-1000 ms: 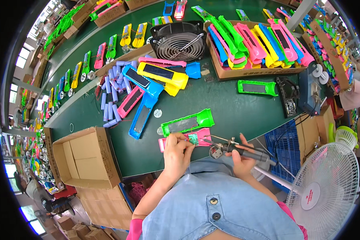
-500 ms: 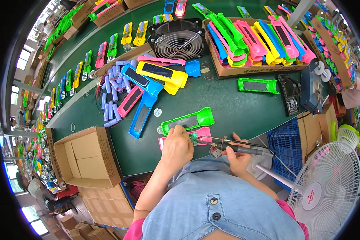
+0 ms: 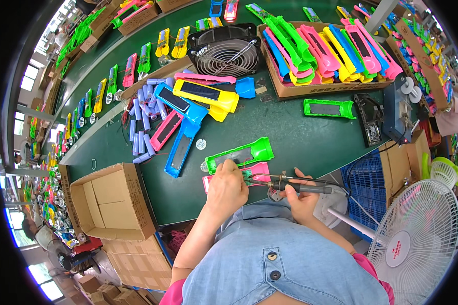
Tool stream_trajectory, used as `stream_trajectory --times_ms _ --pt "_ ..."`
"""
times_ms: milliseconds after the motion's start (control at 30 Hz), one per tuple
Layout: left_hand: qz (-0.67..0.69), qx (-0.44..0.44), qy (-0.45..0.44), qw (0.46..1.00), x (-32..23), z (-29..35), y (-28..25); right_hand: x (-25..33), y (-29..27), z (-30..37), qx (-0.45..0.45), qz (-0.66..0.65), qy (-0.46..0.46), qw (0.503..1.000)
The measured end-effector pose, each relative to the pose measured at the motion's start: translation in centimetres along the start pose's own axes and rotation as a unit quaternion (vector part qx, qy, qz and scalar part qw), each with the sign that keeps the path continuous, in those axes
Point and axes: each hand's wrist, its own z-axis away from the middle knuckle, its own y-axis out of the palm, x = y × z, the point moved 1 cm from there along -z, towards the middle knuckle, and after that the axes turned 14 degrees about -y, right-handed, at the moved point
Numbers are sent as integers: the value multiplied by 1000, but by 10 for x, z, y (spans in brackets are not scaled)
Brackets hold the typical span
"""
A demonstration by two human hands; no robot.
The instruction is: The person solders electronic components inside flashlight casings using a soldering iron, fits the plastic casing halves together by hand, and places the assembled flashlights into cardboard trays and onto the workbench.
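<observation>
My right hand (image 3: 303, 201) is wrapped round the dark handle of a soldering iron (image 3: 310, 188), whose thin tip points left over a small green circuit board (image 3: 247, 176). The board lies in a pink plastic flashlight shell (image 3: 260, 169) near the table's front edge. My left hand (image 3: 227, 187) rests over the left part of this shell with its fingers pinched together; whatever they hold is hidden beneath them. Just beyond, a green flashlight shell (image 3: 261, 149) with a dark panel lies open side up, with thin red wires beside it.
Blue, yellow and pink shells (image 3: 180, 147) lie beside lilac battery cells (image 3: 142, 122) at left. A carton of shells (image 3: 331, 90) and a metal fan (image 3: 228, 57) stand at the back. An open cardboard box (image 3: 112, 203) sits front left, a white fan (image 3: 414, 244) front right.
The soldering iron has tilted slightly nearer level, and my right hand has dropped a little with it. My left hand stays over the pink shell, its fingers still pinched.
</observation>
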Motion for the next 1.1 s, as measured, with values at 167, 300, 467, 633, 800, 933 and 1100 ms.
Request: stream_trajectory --times_ms 167,300,467,633,800,933,1100 --pt "1 5 -18 1000 1 0 1 8 -4 -9 -5 6 -73 997" --pt "-7 4 -23 1000 0 0 1 11 -6 -6 -27 -20 -31 999" --pt "-21 -7 -23 999 -2 2 3 4 -11 3 -29 -38 -23 999" --pt "-2 -42 -17 999 -3 4 3 8 -8 4 -52 -59 12 997" --pt "365 -56 -151 917 20 56 14 4 -13 1 -26 -55 -33 998" --pt "679 -45 -348 645 54 105 18 8 -10 2 -44 -97 0 994" --pt "327 -258 -217 883 53 86 6 5 -7 4 -2 -100 4 995"
